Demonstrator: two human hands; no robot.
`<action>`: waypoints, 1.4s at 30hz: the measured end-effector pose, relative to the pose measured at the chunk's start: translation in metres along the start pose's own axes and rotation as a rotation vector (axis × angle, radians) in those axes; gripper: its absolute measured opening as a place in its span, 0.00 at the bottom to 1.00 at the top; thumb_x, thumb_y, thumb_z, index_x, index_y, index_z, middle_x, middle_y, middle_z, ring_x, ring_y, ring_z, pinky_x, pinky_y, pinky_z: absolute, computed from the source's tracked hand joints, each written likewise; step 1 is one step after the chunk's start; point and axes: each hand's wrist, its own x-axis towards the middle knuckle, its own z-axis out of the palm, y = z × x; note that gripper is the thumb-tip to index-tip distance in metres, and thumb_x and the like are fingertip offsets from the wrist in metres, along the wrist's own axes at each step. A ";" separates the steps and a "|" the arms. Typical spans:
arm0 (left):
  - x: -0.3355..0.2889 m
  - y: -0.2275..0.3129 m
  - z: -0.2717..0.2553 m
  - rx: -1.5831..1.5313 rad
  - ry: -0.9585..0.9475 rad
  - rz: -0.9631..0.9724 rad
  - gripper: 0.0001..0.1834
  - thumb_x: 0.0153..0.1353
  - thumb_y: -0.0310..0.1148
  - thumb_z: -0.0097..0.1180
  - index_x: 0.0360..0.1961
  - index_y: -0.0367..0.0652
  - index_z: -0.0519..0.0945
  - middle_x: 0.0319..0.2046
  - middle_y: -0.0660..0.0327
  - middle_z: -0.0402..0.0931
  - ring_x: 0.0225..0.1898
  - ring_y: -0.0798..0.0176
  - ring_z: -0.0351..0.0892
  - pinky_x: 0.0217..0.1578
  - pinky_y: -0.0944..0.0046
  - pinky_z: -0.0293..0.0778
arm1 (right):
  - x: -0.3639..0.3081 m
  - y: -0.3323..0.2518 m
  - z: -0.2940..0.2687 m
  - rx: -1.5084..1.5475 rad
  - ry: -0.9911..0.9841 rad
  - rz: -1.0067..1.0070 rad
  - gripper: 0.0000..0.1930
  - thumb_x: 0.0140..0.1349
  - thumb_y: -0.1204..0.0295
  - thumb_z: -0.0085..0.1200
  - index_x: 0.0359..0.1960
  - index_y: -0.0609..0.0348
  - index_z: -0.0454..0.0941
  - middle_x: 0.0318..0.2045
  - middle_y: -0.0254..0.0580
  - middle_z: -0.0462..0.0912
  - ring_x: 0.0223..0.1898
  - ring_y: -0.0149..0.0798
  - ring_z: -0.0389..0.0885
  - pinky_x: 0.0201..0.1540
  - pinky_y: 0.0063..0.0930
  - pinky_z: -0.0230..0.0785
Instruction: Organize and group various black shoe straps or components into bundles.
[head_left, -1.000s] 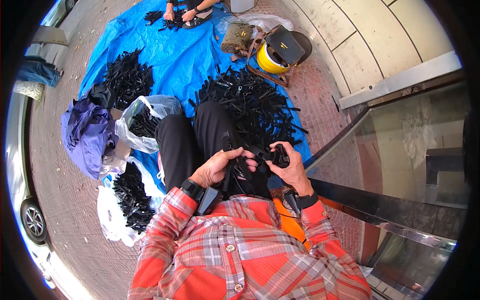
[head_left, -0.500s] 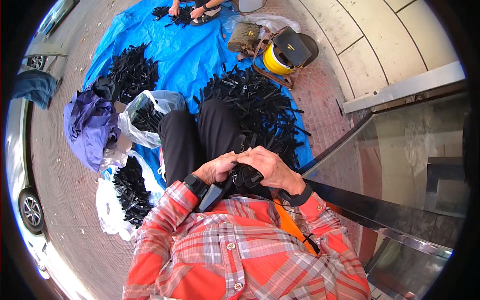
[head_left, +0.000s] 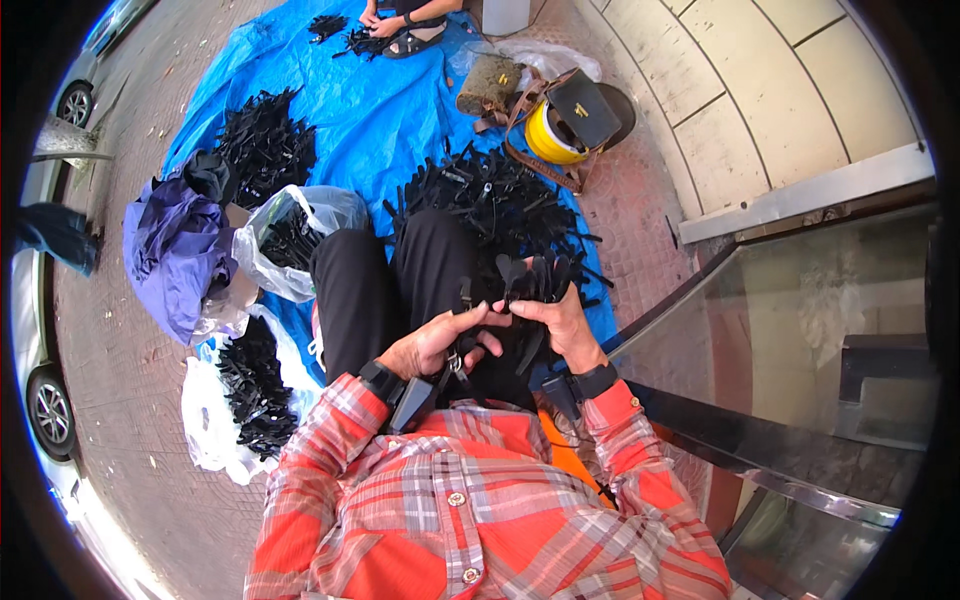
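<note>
Above my lap, my right hand (head_left: 566,324) is closed round a bundle of black straps (head_left: 540,279), whose loops stick up past the fingers. My left hand (head_left: 437,341) is beside it, its thumb and forefinger reaching to the right hand's thumb. A single black strap with a small metal clip (head_left: 457,364) hangs at the left fingers, which look curled on it; the exact grip is partly hidden. Just beyond my knees a large heap of black straps (head_left: 470,200) spreads over a blue tarp (head_left: 380,120).
Leftward are a second strap heap (head_left: 262,140), a clear bag (head_left: 340,207) and a white bag (head_left: 207,425) with straps, and purple cloth (head_left: 175,245). A yellow drum (head_left: 548,138) with a dark bag (head_left: 585,102) stands far right, glass panel (head_left: 790,330) nearer. Another person's hands (head_left: 385,22) handle straps.
My hands have drawn apart, the right lifting the bundle up and to the right. The left fingers have opened out somewhat, and the metal clip now shows below them.
</note>
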 end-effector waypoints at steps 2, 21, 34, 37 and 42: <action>-0.010 -0.002 -0.008 0.118 -0.010 0.122 0.26 0.67 0.50 0.42 0.54 0.39 0.71 0.31 0.59 0.77 0.20 0.70 0.72 0.23 0.72 0.70 | 0.021 -0.006 0.008 0.371 -0.044 0.193 0.18 0.48 0.81 0.60 0.43 0.62 0.73 0.33 0.40 0.80 0.33 0.37 0.82 0.38 0.30 0.78; -0.041 -0.023 -0.074 -0.146 0.199 0.149 0.18 0.62 0.41 0.54 0.32 0.33 0.77 0.24 0.58 0.79 0.24 0.66 0.80 0.26 0.70 0.74 | 0.275 0.165 0.340 0.144 -0.611 1.009 0.05 0.51 0.78 0.58 0.28 0.69 0.78 0.28 0.50 0.82 0.26 0.41 0.82 0.33 0.36 0.78; -0.012 -0.065 -0.079 0.086 0.411 0.481 0.09 0.60 0.33 0.51 0.32 0.38 0.77 0.17 0.64 0.74 0.18 0.70 0.75 0.19 0.69 0.68 | 0.373 0.256 0.331 -1.117 0.045 0.259 0.27 0.45 0.74 0.59 0.49 0.67 0.66 0.41 0.64 0.78 0.47 0.61 0.75 0.52 0.44 0.67; -0.010 -0.054 -0.089 0.064 0.157 0.275 0.08 0.58 0.33 0.52 0.31 0.39 0.78 0.17 0.63 0.74 0.18 0.70 0.75 0.19 0.67 0.68 | 0.380 0.265 0.321 -1.147 0.071 0.210 0.26 0.48 0.70 0.62 0.47 0.67 0.67 0.44 0.63 0.76 0.49 0.60 0.75 0.51 0.48 0.67; -0.007 -0.059 -0.097 0.079 0.186 0.239 0.09 0.57 0.33 0.52 0.30 0.39 0.78 0.17 0.62 0.74 0.17 0.69 0.73 0.18 0.65 0.68 | 0.389 0.251 0.320 -1.154 0.006 0.384 0.43 0.44 0.62 0.69 0.58 0.66 0.56 0.57 0.67 0.61 0.58 0.65 0.61 0.55 0.57 0.61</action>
